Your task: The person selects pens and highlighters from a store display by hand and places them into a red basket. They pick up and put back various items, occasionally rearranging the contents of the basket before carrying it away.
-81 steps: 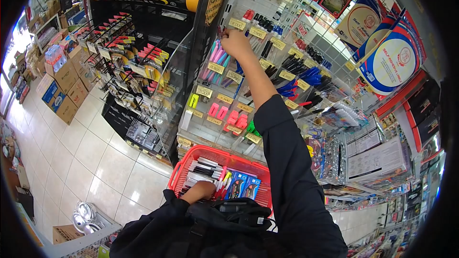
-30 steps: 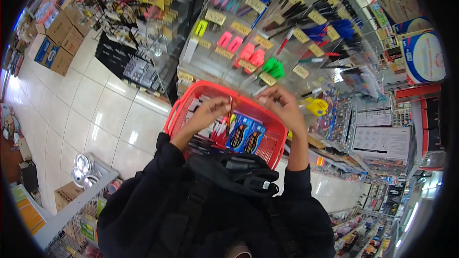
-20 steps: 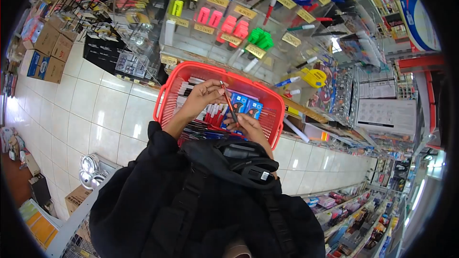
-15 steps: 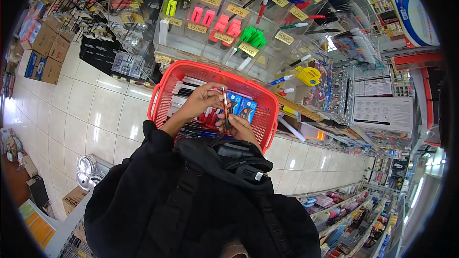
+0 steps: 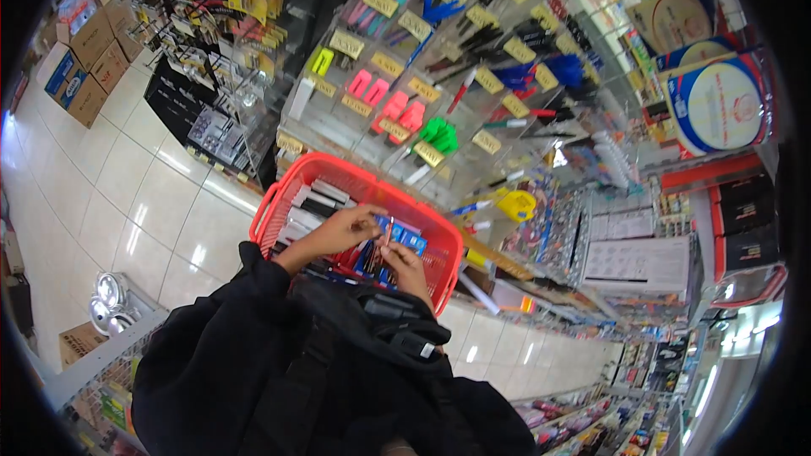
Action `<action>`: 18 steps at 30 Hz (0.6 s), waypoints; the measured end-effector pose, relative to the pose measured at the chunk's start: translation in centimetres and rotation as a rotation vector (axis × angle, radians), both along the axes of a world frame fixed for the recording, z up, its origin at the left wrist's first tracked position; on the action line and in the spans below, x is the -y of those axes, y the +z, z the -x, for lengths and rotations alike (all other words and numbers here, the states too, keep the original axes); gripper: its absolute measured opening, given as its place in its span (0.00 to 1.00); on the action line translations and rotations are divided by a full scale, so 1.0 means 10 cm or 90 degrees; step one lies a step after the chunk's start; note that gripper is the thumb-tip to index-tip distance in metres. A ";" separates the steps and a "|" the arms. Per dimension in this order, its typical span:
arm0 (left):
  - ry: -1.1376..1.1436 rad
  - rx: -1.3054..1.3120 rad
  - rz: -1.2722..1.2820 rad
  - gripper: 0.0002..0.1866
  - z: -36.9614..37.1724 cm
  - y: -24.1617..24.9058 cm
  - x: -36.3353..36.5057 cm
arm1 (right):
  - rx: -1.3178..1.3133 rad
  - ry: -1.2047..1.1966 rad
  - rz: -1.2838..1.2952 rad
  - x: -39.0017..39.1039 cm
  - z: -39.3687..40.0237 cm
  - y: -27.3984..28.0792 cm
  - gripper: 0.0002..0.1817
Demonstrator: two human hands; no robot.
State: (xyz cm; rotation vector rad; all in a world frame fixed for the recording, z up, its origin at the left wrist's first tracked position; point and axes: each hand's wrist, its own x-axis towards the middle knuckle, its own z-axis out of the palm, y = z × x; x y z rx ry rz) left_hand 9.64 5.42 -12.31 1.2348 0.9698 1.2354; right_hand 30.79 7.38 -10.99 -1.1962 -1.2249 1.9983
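Note:
Both my hands are over a red plastic basket (image 5: pixel 431 204), around a slim pen (image 5: pixel 389 231) held roughly upright. My right hand (image 5: pixel 405 265) grips the pen's lower part between thumb and fingers. From the left, my left hand (image 5: pixel 348 230) has its fingers pinched together at the pen's upper end; the exact contact is blurred. Beneath them in the basket lie blue packs (image 5: pixel 409 238), partly covered by my fingers. White and black marker-like items (image 5: pixel 319 201) lie in rows at the basket's left end.
A clear tiered display with pink highlighters (image 5: pixel 367 87), green highlighters (image 5: pixel 438 136), pens and yellow price tags rises behind the basket. Cardboard boxes (image 5: pixel 95 59) are stacked on the tiled floor (image 5: pixel 156 228) at far left. Packed shelves line the lower right.
The camera view has turned and shifted, so the basket and hands appear lower and farther left, and more of the display shows. The pen stays between both hands.

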 end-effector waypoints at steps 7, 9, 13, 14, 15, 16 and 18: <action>-0.193 -0.714 0.116 0.15 0.07 -0.24 0.19 | 0.029 -0.061 -0.223 -0.64 0.07 0.93 0.35; -0.226 -0.728 0.131 0.16 0.06 -0.21 0.20 | 0.044 -0.065 -0.334 -0.82 0.19 1.39 0.38; -0.242 -0.760 0.157 0.17 0.07 -0.14 0.19 | 0.022 -0.123 -0.580 -1.07 0.56 2.15 0.39; -0.257 -0.780 0.172 0.17 0.09 -0.09 0.20 | -0.004 -0.143 -0.626 -1.10 0.68 2.34 0.36; -0.252 -0.791 0.176 0.18 0.14 0.00 0.23 | -0.031 -0.162 -0.671 -1.14 0.80 2.49 0.34; -0.248 -0.797 0.183 0.18 0.15 -0.04 0.23 | -0.058 -0.170 -0.715 -1.22 0.89 2.62 0.32; -0.240 -0.810 0.195 0.18 0.17 -0.16 0.24 | -0.114 -0.187 -0.802 -1.40 1.09 2.83 0.27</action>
